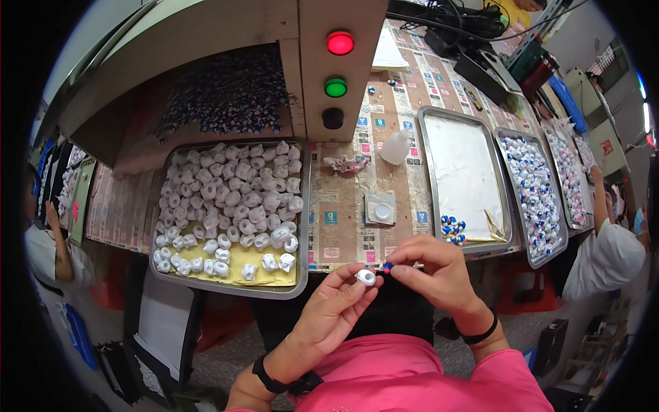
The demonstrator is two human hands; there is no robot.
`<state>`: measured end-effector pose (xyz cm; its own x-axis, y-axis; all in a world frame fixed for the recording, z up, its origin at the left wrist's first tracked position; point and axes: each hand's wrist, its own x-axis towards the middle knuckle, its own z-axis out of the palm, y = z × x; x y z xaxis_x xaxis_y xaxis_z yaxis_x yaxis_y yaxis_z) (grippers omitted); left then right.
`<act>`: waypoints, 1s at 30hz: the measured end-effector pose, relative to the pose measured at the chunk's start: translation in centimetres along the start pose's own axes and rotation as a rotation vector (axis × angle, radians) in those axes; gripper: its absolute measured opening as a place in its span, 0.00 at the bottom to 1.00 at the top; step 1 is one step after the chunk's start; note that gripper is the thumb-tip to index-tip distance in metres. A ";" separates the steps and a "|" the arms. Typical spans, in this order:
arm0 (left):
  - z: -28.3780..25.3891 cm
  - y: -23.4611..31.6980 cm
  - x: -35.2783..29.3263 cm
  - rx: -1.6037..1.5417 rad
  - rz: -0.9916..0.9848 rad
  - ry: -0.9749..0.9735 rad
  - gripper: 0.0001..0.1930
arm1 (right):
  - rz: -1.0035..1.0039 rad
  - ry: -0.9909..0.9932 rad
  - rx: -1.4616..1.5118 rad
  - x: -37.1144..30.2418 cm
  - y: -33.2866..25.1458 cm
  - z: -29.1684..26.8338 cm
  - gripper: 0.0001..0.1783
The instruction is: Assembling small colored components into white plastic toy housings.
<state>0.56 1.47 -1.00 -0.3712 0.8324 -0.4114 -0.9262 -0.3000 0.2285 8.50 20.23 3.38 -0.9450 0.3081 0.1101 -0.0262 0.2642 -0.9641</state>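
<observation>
Between the thumb and fingers of my left hand (334,302) is a small white hollow plastic piece (366,277), its round opening facing up. My right hand (434,273) pinches a small blue and pink part (387,268) just to the right of that piece; a narrow gap seems to lie between them. On the left, a metal tray (300,206) lined with yellow paper holds many similar white pieces (226,196). A second metal tray (463,158) lined with white paper stands beyond my right hand, with a small heap of blue, white and pink parts (453,229) in its near left corner.
A machine housing (336,86) with red and green lights rises behind the left tray. On the patterned table sit a white bottle (396,147), a small square block with a round dish (379,208) and a crumpled scrap (345,163). Filled trays (532,192) and other people are at both sides.
</observation>
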 end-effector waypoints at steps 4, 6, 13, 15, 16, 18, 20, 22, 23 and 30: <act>0.1 -0.2 0.0 0.008 -0.019 -0.009 0.14 | 0.063 -0.019 0.051 -1.0 -0.6 0.7 0.10; 0.1 -0.4 0.1 0.023 -0.015 -0.023 0.14 | 0.042 -0.028 0.028 -1.2 -0.2 0.7 0.11; -0.1 -0.8 -0.1 0.096 -0.007 0.011 0.13 | -0.027 -0.081 0.009 -1.5 0.2 0.3 0.10; -0.2 -0.8 -0.1 0.141 -0.010 -0.004 0.12 | -0.031 -0.077 0.019 -1.5 0.2 0.3 0.09; -0.2 -0.8 -0.1 0.143 -0.014 -0.005 0.12 | -0.039 -0.076 0.027 -1.5 0.1 0.3 0.09; 0.2 -0.9 0.0 0.193 0.013 0.002 0.13 | -0.036 -0.086 0.013 -1.4 -0.1 0.0 0.08; 0.1 -1.2 -0.2 0.192 0.021 0.009 0.13 | -0.043 -0.119 0.014 -1.4 -0.2 -0.2 0.08; 0.1 -1.5 -0.2 0.183 0.003 0.006 0.14 | -0.053 -0.139 -0.004 -1.4 0.0 -0.5 0.08; 0.1 -1.5 0.0 0.181 -0.017 -0.008 0.15 | -0.058 -0.129 0.018 -1.3 0.2 -0.6 0.09; 2.9 0.4 -1.3 0.582 0.137 -0.095 0.26 | -0.027 0.158 -0.081 -2.1 -0.2 -4.1 0.10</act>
<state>0.88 1.63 2.13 -0.4523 0.8502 -0.2694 -0.6719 -0.1261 0.7299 11.89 23.29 4.37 -0.8813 0.4378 0.1780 -0.0184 0.3446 -0.9386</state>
